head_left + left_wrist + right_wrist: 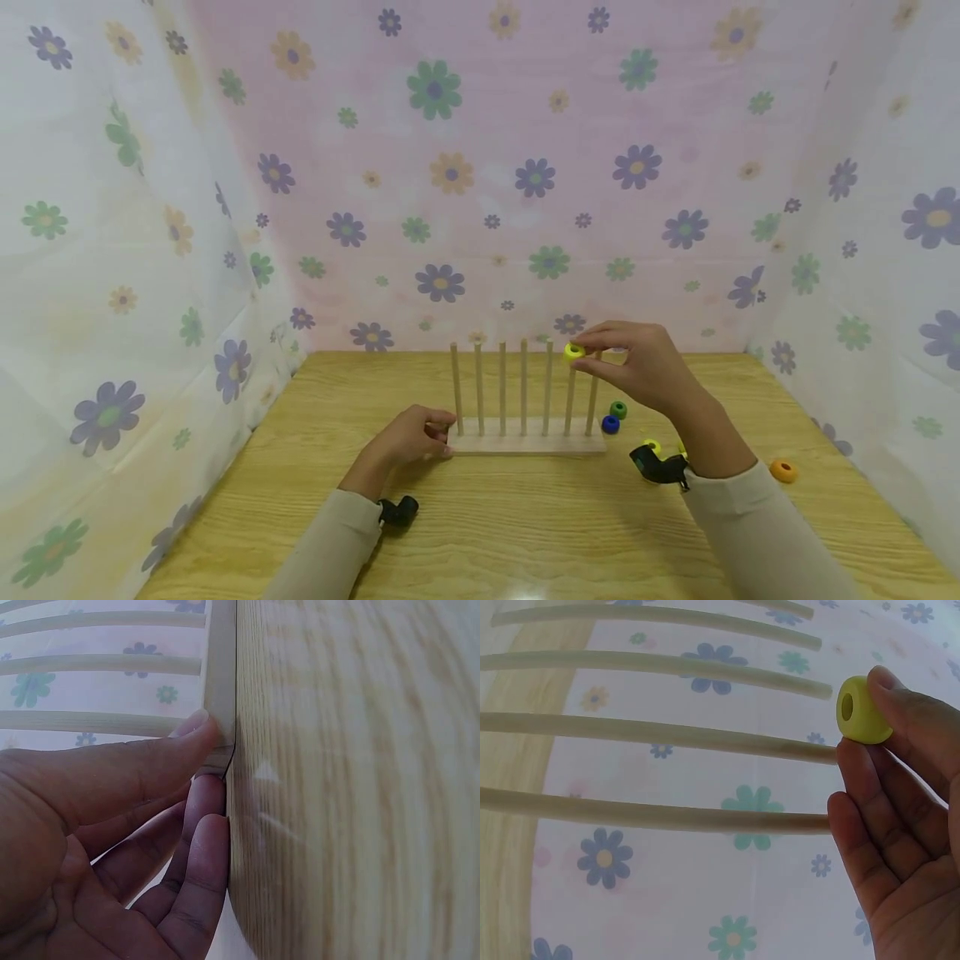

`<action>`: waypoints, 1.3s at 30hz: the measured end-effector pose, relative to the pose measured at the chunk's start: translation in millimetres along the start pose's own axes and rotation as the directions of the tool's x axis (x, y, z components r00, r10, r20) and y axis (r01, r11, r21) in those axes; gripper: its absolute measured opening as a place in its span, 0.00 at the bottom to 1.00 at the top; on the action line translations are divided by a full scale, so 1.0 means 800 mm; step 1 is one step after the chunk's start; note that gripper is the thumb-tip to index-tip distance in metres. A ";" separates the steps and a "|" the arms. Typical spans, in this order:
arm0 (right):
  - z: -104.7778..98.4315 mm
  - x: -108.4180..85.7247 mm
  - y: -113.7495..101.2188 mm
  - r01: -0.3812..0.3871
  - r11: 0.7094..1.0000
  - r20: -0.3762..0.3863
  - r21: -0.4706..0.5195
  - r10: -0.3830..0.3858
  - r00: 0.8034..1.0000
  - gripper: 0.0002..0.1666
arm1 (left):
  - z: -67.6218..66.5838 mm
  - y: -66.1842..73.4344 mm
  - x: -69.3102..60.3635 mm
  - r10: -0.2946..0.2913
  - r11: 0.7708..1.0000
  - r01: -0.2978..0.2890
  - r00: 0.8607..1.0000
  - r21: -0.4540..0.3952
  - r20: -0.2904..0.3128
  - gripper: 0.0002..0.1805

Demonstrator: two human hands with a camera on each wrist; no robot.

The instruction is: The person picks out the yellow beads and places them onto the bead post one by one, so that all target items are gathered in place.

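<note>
Yellow ring (872, 712), pinched by right hand (643, 367) near tops of pegs (523, 383), left hand (407, 437) gripping wooden base (525, 446)

Yellow ring (871, 716) (pinched); near top of upright seven-peg rack (523, 400)

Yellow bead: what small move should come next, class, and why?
Perhaps centre the yellow bead over the second peg from the right: the right hand pinches it, hole empty, near that peg's top, and the left hand holds the rack.
</note>
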State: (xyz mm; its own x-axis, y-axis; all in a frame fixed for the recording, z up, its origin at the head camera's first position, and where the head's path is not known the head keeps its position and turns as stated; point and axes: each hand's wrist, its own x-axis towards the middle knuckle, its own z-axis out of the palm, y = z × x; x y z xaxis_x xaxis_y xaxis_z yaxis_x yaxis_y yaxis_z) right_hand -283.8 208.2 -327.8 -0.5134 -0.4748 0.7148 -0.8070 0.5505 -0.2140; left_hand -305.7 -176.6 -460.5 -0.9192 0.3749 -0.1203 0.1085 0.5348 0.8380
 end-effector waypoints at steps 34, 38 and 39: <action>0.028 0.037 -0.027 0.047 0.998 0.050 0.044 -0.049 0.998 0.13 | 0.000 0.008 -0.005 -0.010 1.000 0.010 1.000 0.012 0.003 0.32; 0.035 0.041 -0.030 0.039 0.998 0.036 0.058 -0.042 0.998 0.12 | 0.000 0.008 -0.005 -0.005 1.000 0.005 1.000 0.013 0.004 0.32; 0.036 0.041 -0.031 0.034 0.998 0.037 0.056 -0.036 0.999 0.12 | 0.000 0.008 -0.004 -0.002 1.000 0.002 1.000 0.014 0.004 0.32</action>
State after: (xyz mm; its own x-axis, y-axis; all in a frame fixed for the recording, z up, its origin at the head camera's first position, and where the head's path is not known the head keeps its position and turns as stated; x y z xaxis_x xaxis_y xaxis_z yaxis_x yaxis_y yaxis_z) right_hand -289.3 159.2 -318.0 -0.4943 -0.5193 0.6972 -0.8392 0.4943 -0.2268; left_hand -301.8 -174.4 -454.6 -0.9181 0.3764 -0.1243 0.1115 0.5461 0.8302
